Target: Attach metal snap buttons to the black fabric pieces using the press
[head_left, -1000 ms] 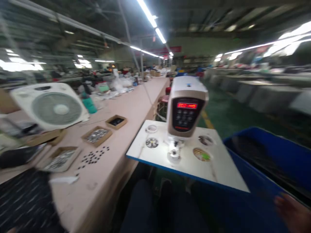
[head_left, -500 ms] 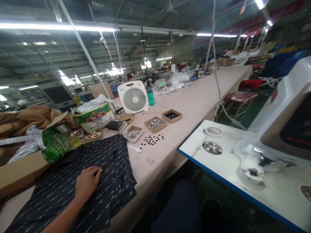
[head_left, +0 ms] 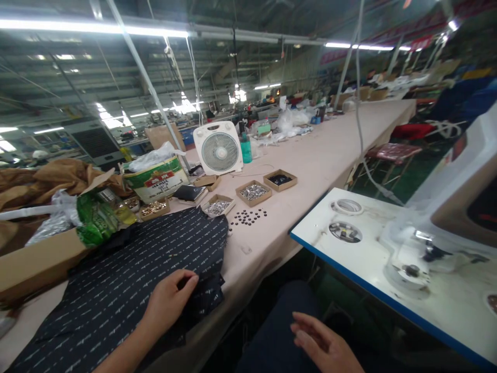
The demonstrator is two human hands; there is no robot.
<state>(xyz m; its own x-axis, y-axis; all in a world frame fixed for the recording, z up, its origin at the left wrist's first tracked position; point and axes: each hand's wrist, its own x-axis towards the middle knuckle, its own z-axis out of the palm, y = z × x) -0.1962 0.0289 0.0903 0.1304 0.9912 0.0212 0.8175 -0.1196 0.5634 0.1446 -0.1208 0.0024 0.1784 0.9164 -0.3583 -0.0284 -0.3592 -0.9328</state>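
Observation:
Dark blue fabric pieces (head_left: 132, 269) with small white printed marks lie stacked on the table at the left. My left hand (head_left: 169, 300) is closed near the stack's front right edge, thumb and forefinger curled together on the top piece; the exact pinch is partly hidden. My right hand (head_left: 326, 344) hovers over my lap with nothing in it, fingers slightly apart. Just beyond the fabric, small black round pieces (head_left: 248, 217) are scattered on the table. Behind them stand a box of silvery small parts (head_left: 254, 191) and a paler tray of similar parts (head_left: 218, 207).
A white machine (head_left: 411, 269) stands on a blue-edged white worktop (head_left: 310, 223) at my right. The long covered table (head_left: 318, 155) carries a box fan (head_left: 219, 147), a teal bottle (head_left: 246, 148) and a box of black parts (head_left: 280, 180). Cartons and a green bag (head_left: 95, 217) crowd the left.
My left hand has moved right and nearer, and its fingers have curled. The top fabric has shifted right, covering a white strip. My right hand has come into view from below.

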